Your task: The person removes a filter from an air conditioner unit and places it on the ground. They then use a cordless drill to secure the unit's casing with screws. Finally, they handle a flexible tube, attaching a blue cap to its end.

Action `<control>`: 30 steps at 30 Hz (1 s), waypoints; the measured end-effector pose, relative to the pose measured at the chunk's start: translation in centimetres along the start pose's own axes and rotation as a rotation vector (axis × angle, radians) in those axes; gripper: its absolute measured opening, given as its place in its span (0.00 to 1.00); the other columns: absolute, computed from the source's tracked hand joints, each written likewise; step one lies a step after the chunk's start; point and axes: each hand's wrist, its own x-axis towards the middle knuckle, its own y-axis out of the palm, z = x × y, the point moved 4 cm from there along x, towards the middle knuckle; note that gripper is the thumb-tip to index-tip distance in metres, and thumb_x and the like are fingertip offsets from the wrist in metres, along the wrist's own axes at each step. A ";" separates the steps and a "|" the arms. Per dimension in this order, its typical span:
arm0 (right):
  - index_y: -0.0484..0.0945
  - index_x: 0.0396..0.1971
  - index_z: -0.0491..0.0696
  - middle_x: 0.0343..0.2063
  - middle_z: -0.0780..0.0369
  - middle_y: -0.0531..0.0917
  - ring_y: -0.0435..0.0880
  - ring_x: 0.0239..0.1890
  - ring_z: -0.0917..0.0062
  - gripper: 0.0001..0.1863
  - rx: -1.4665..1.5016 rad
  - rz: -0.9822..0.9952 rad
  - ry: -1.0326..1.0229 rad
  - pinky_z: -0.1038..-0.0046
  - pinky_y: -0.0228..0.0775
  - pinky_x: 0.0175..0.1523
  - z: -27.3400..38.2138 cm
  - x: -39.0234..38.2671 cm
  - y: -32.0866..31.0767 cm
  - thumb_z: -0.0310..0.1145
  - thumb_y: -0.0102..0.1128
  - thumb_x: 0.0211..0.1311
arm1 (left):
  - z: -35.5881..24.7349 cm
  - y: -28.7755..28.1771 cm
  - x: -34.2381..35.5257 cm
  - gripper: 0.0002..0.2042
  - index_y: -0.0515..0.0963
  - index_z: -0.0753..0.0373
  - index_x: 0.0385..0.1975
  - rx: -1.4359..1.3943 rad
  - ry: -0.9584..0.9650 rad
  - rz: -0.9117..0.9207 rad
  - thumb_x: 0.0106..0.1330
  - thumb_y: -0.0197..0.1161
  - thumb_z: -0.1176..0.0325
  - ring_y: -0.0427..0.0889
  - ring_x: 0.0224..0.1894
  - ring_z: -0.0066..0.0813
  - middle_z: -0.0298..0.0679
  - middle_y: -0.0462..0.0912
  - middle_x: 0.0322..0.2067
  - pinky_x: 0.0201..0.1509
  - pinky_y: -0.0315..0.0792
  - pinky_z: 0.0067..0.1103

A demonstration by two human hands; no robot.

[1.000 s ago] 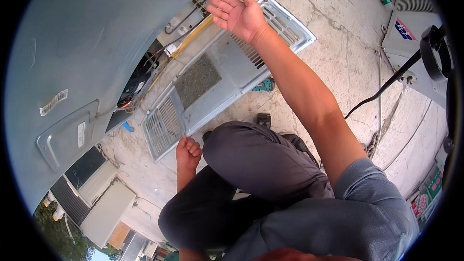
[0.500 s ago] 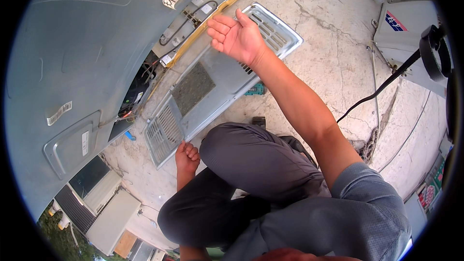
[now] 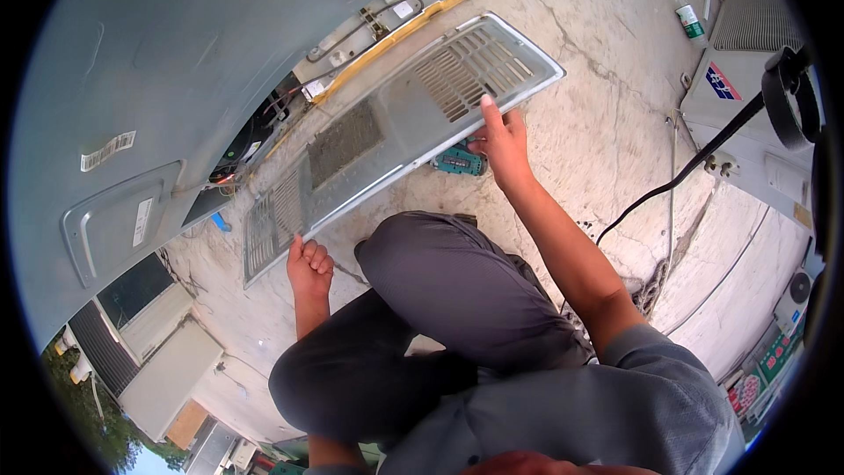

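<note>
A long grey metal cover panel (image 3: 397, 141) with slotted vents at both ends and a dark rectangular pad in its middle slants across in front of me. My left hand (image 3: 310, 268) grips its near edge close to the left end, fingers curled. On the same edge, nearer the right end, my right hand (image 3: 504, 142) pinches the rim, thumb on top and fingers beneath. Just beyond the panel stands a big grey refrigerator (image 3: 176, 79), its bottom compartment (image 3: 378, 31) uncovered, with tubing, wires and a yellow-edged tray showing.
A teal power tool (image 3: 459, 159) lies on the concrete floor (image 3: 598, 114) under the panel's near edge. Plastic bottles (image 3: 688, 22) lie at the far right, by a grey-white appliance (image 3: 756, 88). A black strap (image 3: 677, 178) crosses the right side. Old units (image 3: 171, 378) stand lower left.
My right hand has come down from above the panel, turned over and taken hold of its near edge. The panel looks slightly raised and tilted. My left hand keeps its grip.
</note>
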 end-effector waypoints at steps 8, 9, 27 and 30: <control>0.74 0.44 0.34 0.34 0.54 0.83 0.83 0.32 0.73 0.18 0.037 0.142 -0.047 0.74 0.78 0.34 4.0 -0.1 2.3 0.38 0.53 0.70 | -3.3 3.0 -2.4 0.19 0.61 0.53 0.20 0.002 0.130 0.028 0.76 0.50 0.56 0.56 0.13 0.17 0.25 0.55 0.15 0.13 0.52 0.17; 0.74 0.44 0.34 0.34 0.54 0.83 0.83 0.32 0.73 0.18 0.035 0.141 -0.052 0.74 0.78 0.35 4.1 0.0 2.6 0.38 0.53 0.69 | -3.6 3.1 -2.5 0.19 0.61 0.53 0.21 0.021 0.141 0.029 0.76 0.50 0.56 0.56 0.13 0.17 0.25 0.55 0.15 0.13 0.52 0.17; 0.73 0.46 0.34 0.38 0.53 0.82 0.84 0.36 0.72 0.21 -0.020 0.165 -0.079 0.73 0.79 0.37 6.7 0.4 4.6 0.39 0.55 0.67 | -4.9 4.1 -2.4 0.16 0.62 0.53 0.24 0.109 0.147 -0.049 0.75 0.53 0.55 0.55 0.14 0.15 0.25 0.55 0.15 0.14 0.50 0.16; 0.72 0.47 0.33 0.39 0.52 0.82 0.84 0.36 0.72 0.21 -0.045 0.162 -0.066 0.73 0.79 0.36 6.6 0.5 4.6 0.39 0.55 0.67 | -5.4 4.2 -2.5 0.16 0.64 0.54 0.25 0.130 0.157 -0.062 0.75 0.53 0.56 0.55 0.14 0.15 0.25 0.55 0.15 0.14 0.50 0.16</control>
